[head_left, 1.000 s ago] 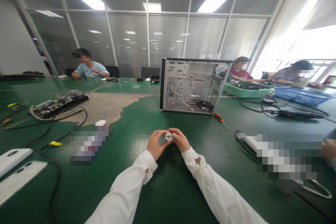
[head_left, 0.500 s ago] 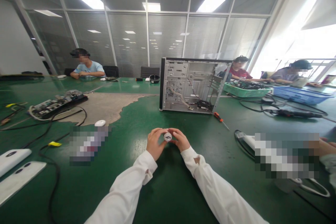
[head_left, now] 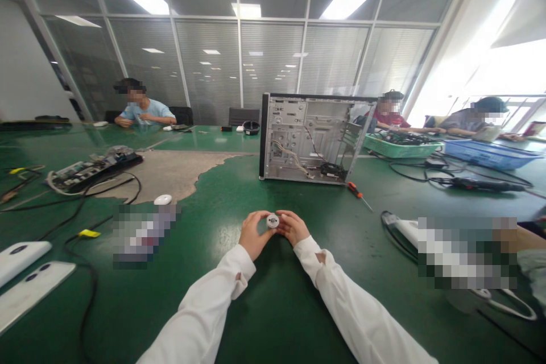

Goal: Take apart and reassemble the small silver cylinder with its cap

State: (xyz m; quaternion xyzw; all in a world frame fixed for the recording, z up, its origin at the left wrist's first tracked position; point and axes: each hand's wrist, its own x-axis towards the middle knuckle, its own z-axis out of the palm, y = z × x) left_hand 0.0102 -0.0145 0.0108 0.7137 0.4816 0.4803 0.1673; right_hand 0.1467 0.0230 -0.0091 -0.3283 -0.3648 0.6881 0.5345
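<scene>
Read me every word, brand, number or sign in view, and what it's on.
No text is readable.
Round part: too small to read any marking.
Yellow cable tag: too small.
Open computer case: no legible label.
Left pixelated item, right pixelated item: blurred out.

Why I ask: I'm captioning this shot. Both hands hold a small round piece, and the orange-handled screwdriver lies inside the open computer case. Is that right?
Not quite: the head view shows the orange-handled screwdriver outside the open computer case, on the green table. The left hand and right hand do hold a small round piece.
</scene>
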